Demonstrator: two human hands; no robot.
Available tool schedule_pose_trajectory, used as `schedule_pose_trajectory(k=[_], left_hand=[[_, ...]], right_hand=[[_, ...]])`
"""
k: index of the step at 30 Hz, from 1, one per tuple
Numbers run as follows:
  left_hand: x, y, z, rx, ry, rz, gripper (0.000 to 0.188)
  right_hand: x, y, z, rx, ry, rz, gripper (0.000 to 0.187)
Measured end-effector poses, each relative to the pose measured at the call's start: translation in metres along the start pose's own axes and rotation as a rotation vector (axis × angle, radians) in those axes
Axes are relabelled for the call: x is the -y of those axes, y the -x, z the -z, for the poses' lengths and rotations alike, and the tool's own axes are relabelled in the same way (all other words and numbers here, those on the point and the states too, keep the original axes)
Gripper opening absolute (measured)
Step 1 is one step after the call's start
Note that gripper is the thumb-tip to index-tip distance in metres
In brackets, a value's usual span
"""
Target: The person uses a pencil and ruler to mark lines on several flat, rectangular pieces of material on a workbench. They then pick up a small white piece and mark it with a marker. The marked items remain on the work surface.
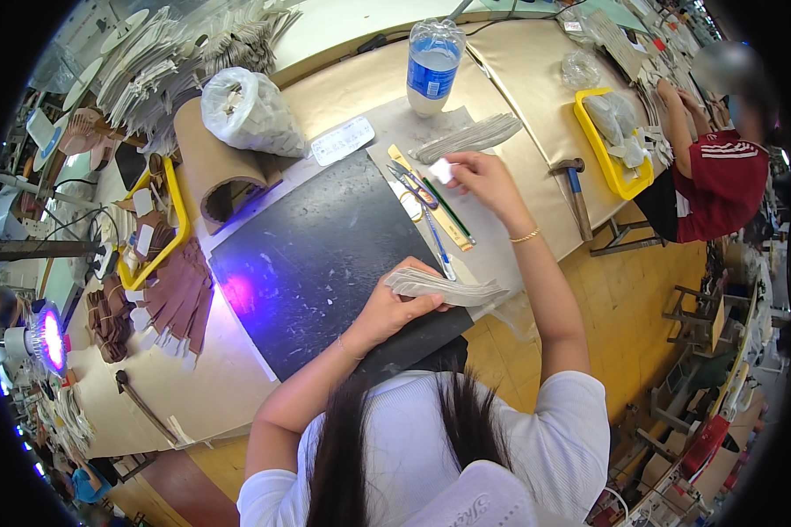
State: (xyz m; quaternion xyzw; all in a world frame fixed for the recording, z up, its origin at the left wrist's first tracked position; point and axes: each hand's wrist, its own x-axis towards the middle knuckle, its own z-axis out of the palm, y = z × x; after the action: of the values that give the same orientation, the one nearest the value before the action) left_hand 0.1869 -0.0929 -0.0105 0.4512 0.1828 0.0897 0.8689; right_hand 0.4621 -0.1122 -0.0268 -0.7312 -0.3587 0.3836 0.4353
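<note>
Right fingers [462,161] pinch white piece [441,170], left fingers [424,304] pinch grey strip stack [457,288] one-ended; slack grip could splay it.

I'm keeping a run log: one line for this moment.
left hand: holds grey strips; right hand: pinches white piece; mat: on table

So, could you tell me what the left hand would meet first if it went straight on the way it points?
Past the grey strips it holds, the left hand would probably first meet the slim blue tool lying just beyond; depth is unclear, so it might pass above.
</note>
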Motion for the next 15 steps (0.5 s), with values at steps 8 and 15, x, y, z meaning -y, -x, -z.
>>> schedule_pose_trajectory(k=[8,15], left_hand=[[-0.001,0.001,0.003,-0.058,0.074,0.007,0.027],[-0.003,0.001,-0.004,-0.246,-0.012,-0.106,0.028]], right_hand=[[0.038,0.011,-0.030,0.181,0.119,0.171,0.038],[0.060,0.108,-0.013,0.481,0.354,0.399,0.048]])
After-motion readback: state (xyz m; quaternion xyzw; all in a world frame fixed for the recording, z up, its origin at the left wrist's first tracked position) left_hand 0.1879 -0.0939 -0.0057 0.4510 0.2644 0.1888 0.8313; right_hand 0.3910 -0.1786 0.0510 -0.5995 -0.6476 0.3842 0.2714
